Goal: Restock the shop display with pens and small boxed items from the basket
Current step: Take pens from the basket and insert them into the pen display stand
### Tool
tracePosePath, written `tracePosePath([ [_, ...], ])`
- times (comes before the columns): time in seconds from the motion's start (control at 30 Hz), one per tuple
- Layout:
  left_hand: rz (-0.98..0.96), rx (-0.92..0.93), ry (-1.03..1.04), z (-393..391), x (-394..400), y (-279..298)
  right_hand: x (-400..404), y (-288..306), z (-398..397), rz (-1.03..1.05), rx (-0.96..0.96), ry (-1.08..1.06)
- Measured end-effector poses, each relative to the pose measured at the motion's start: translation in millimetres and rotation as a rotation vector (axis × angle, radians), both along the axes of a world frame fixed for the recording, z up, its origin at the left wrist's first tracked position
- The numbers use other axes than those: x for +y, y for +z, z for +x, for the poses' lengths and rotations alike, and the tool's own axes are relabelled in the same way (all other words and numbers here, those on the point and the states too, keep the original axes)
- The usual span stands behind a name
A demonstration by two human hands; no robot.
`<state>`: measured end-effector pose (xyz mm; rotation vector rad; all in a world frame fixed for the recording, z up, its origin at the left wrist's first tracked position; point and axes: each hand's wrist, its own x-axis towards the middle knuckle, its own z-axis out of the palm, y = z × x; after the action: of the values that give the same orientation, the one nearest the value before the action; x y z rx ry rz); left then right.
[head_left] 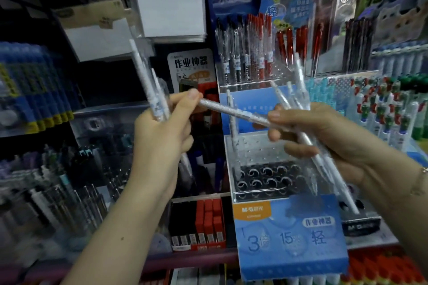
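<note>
Above clear perforated pen rack (266,177), one white clear-wrapped pen (234,110) is pinched between left hand (162,132) and right hand (324,136), each clutching loose bundles; slippage likely if grip is loosened.

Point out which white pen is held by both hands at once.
The white pen lying crosswise between the hands: left hand pinches one end, right hand the other. The rest stand bunched in single fists.
</note>
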<state>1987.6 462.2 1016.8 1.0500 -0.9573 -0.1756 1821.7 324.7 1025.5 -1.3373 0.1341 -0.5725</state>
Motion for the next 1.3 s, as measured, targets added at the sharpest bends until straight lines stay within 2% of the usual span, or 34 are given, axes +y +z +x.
tracePosePath([
  [0.1,0.283,-0.109,-0.034,1.6,16.0,-14.7,-5.0,11.2,-0.2,-0.037,-0.050,-0.221],
  [0.17,0.496,-0.248,-0.072,-3.2,22.6,-21.3,-2.5,21.0,1.4,-0.204,-0.035,-0.335],
  [0.2,0.528,-0.311,-0.067,-6.6,23.5,-21.7,1.8,25.7,3.0,-0.324,-0.001,-0.366],
  [0.3,0.413,-0.302,-0.032,-13.1,18.4,-12.9,23.2,34.5,12.4,-0.635,0.085,-0.355],
  [0.4,0.310,-0.291,-0.045,-16.4,8.7,-4.1,41.7,38.8,23.9,-0.768,0.038,-0.336],
  [0.5,0.198,-0.271,-0.034,-13.9,-1.2,-0.8,37.6,43.3,25.9,-0.605,-0.100,-0.395],
  [0.57,0.111,-0.254,0.053,-7.7,-7.0,0.3,27.6,42.8,21.4,-0.486,-0.173,-0.481],
  [0.7,0.081,-0.368,0.224,1.8,-18.2,-6.2,7.3,24.3,12.4,-0.375,-0.183,-0.587],
  [0.8,0.121,-0.450,0.244,3.7,-25.5,-11.9,-1.7,11.4,6.4,-0.308,-0.176,-0.593],
  [1.0,0.210,-0.514,0.237,3.6,-35.5,-16.1,-6.9,-1.5,1.7,-0.307,-0.156,-0.578],
  [1.3,0.467,-0.574,0.129,9.4,-33.2,-29.2,-8.7,-18.0,9.3,-0.261,-0.094,-0.531],
])
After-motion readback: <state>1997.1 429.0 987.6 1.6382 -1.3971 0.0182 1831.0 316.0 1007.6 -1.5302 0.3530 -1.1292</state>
